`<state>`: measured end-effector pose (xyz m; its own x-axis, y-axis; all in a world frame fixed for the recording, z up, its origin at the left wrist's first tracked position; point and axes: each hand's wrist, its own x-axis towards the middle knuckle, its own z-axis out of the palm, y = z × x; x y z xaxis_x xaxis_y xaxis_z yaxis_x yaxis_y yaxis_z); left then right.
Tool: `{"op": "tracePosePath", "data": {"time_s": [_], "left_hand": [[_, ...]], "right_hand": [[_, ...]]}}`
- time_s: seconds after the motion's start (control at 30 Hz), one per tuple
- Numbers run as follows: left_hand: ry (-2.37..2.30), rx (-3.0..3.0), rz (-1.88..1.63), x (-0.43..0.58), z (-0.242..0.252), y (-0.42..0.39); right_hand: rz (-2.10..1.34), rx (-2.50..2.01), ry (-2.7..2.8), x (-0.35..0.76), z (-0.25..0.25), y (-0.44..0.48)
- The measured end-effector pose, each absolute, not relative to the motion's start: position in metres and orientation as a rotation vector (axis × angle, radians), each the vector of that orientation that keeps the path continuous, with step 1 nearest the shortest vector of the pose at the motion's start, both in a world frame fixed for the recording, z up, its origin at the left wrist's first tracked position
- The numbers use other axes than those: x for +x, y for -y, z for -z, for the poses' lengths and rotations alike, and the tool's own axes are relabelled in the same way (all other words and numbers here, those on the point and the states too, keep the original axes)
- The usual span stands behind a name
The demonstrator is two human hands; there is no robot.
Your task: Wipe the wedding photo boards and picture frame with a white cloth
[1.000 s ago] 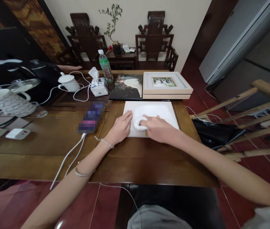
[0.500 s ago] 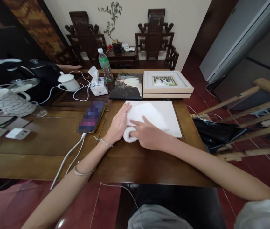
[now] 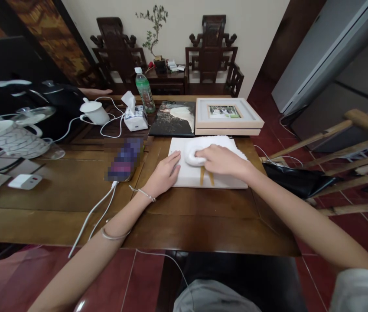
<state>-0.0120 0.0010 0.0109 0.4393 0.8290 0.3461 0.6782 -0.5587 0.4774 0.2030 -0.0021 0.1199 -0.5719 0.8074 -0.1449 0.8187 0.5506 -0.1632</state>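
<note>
A flat white panel [image 3: 188, 180] with two tan strips on its surface lies on the wooden table [image 3: 184, 216]. My right hand [image 3: 221, 160] grips a fluffy white cloth [image 3: 214, 142] and presses it onto the upper middle of the panel. The bunched cloth covers much of the panel's far right part. At the panel's left edge rests my left hand [image 3: 165, 173], its fingers stretched out and holding nothing. A phone [image 3: 125, 160] with a blurred screen lies to the left of that hand, a white cable plugged into it.
Beyond the panel lie a dark picture panel [image 3: 167, 121] and stacked light-wood frames [image 3: 229, 128]. A tissue box [image 3: 136, 119], green-labelled bottle [image 3: 144, 91], lidded cup [image 3: 94, 112] and patterned mug [image 3: 14, 138] stand to the left. Another person's hand [image 3: 96, 92] shows behind the kettle.
My right hand has moved the cloth right and away from me, uncovering the panel's left part and the tan strips. My left hand has shifted slightly toward me along the edge.
</note>
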Motion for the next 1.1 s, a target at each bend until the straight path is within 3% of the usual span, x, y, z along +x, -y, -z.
{"op": "tracePosePath", "data": {"time_s": [0.47,0.8,1.1], "left_hand": [[-1.271,2.480,-0.820,-0.012,-0.017,0.002],[-1.311,2.496,-0.795,-0.013,-0.011,0.000],[-1.319,2.510,-0.779,-0.013,-0.010,0.000]], "right_hand": [[0.501,1.525,-2.828,0.125,-0.110,-0.067],[0.572,1.750,-2.704,0.220,-0.121,-0.063],[0.363,1.831,-2.793,0.288,-0.092,-0.009]]}}
